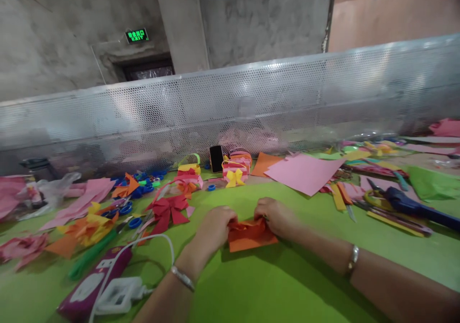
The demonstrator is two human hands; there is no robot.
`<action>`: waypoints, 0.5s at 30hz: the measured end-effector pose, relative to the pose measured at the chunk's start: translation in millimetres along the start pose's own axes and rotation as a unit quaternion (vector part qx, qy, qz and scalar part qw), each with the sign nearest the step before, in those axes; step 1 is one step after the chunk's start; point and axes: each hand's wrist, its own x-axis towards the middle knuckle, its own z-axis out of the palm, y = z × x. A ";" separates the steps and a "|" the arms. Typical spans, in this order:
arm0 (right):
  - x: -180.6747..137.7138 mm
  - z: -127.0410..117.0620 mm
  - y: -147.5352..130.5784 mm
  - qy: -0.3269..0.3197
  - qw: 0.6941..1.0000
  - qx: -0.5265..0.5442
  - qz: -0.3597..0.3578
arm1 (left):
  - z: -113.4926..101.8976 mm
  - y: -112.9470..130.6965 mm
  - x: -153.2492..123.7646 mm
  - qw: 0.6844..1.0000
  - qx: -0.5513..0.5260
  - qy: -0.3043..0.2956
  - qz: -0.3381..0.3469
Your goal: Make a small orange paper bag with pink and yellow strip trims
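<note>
A white plastic plug is lying just beside a purple power strip. Beyond, the left hand and right hand are pinching opposite ends of a folded orange paper piece, its long axis running crosswise, neither hand nearer. Far back, a green-lit sign is reading "EXIT".

A green-lit exit sign glows against grey wall.

Dim grey wall — glare streaks the perforated panel — soft shadows across the green table, edges blurred.
</note>
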 end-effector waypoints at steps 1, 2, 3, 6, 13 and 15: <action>0.0 -0.9 -0.4 -0.008 1.000 -0.010 -0.007 | -0.2 -0.6 0.0 1.000 0.000 -0.006 0.005; 0.0 -2.0 -0.8 -0.016 1.000 -0.020 -0.015 | -0.2 -1.4 -0.1 1.000 0.001 -0.011 0.009; -0.1 -3.4 -1.2 -0.026 0.999 -0.031 -0.024 | 0.0 -2.3 -0.4 1.000 0.001 -0.015 0.013; -0.9 -9.8 -3.0 -0.066 0.994 -0.065 -0.051 | 0.0 -4.2 -2.5 0.999 0.001 -0.028 0.025; -7.0 -22.5 -12.6 -0.144 0.976 -0.140 -0.089 | -3.4 8.6 -7.5 0.998 0.028 -0.050 -0.016; -8.5 -22.2 -17.7 -0.147 0.971 -0.164 -0.090 | -3.7 13.0 -8.2 0.997 0.040 -0.049 -0.032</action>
